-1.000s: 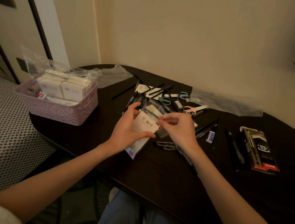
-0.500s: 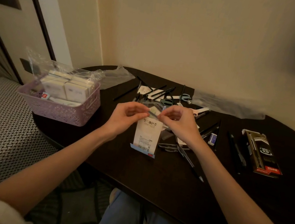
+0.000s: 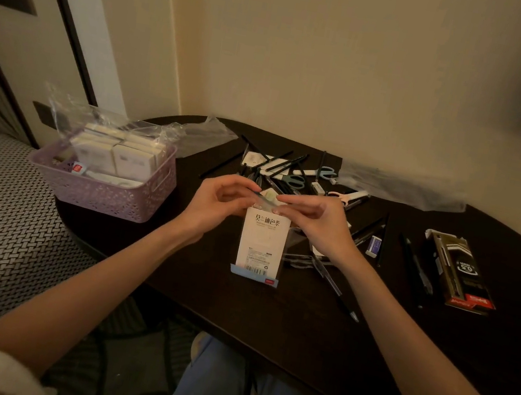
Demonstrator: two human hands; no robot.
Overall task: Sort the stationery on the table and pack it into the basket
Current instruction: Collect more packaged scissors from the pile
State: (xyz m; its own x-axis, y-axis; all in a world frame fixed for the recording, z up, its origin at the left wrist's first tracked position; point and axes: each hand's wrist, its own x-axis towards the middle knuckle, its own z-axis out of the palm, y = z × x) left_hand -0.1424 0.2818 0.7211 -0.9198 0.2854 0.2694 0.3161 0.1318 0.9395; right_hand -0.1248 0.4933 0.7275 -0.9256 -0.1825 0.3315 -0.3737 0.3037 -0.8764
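Both hands hold a white stationery packet [image 3: 262,243] upright over the dark table [image 3: 265,320], its barcode end down. My left hand [image 3: 216,201] pinches the top left corner and my right hand [image 3: 314,222] pinches the top right, at the clear flap. To the left, at the table edge, a purple basket [image 3: 103,194] holds several white boxes in a clear bag. Behind my hands lie loose black pens [image 3: 279,162] and scissors [image 3: 321,172], partly hidden.
A small eraser [image 3: 374,246] and black pens [image 3: 414,266] lie right of my hands. A black and red pen box [image 3: 458,270] sits at the far right. Clear plastic bags [image 3: 403,187] lie along the wall. A patterned seat is to the left.
The packet went from tilted in my left hand to upright, both hands now pinching its top edge. The view has shifted slightly.
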